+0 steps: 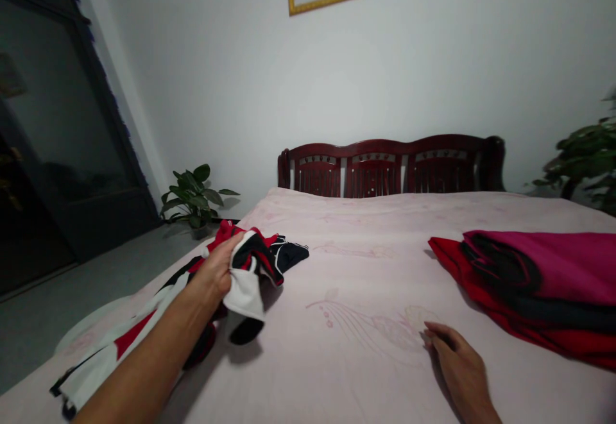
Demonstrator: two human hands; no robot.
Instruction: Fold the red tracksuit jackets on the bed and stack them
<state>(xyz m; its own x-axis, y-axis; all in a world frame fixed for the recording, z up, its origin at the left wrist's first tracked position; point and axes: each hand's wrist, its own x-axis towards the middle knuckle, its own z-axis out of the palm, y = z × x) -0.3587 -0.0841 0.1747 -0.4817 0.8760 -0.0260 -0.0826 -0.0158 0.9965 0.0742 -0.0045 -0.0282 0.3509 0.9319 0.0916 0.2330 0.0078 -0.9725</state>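
Gripping red, white and black garment: left hand loaded, right hand free

Head view, the only one. Left hand (224,265) is closed on the garment (246,292), bunching it near its far end; the fingers are mostly behind cloth, so can't tell the exact grip. A white flap with a dark opening hangs from the grip.

Key relation: the garment is on the left side of the bed (346,353), long axis diagonal, near-left to far-right, roughly along the left forearm, which crosses in front of it. Left hand is on it; right hand (459,363) is well apart, off to the garment's right. One piece or several overlapping: can't tell.

Right hand: fingers loosely bent, thumb and index nearly meeting, nothing visible in them. Touching the sheet or just above it: can't tell. Nearest thing beside it is the stack of folded cloth (568,263), magenta over dark over red, to its right.

Labels: no brand legible. Small pale mark on the garment's red part, too small to read. Framed picture (337,2) on the wall is cut off by the top edge; no readable writing.
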